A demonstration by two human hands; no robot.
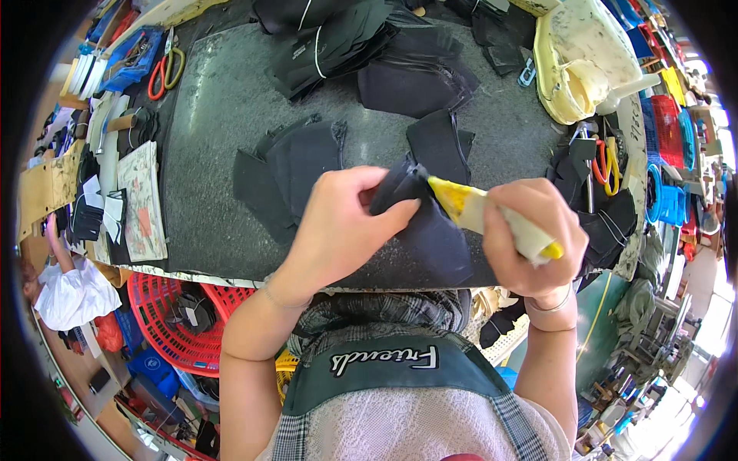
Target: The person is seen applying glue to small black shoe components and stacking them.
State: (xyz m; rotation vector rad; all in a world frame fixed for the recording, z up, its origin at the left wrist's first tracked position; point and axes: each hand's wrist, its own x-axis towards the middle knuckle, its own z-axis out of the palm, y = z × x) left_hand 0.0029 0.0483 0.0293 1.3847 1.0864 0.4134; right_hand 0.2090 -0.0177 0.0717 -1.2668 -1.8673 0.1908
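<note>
Black sheet material formed the workpiece (438, 242), positioned near the centre of the frame above the near edge of the counter (219, 92). Hands: the left hand (338, 223) pinched the workpiece between thumb and fingers; the right hand (534, 230) was closed around a pale, yellow-tipped tool (465, 206). The tool tip was at the upper end of the workpiece; actual contact could not be confirmed.

Progress: work on the held piece was judged to be under way and not complete. A fanned group of black pieces (304, 165) lay left of centre, and a smaller group (440, 142) lay just above the workpiece. Neither showed a band; which of them was finished or waiting could not be determined. At the upper middle, a bundle (330, 54) was secured with a white band and was therefore judged unprocessed. An unbanded stack (415, 83) lay beside it, status unclear.
</note>
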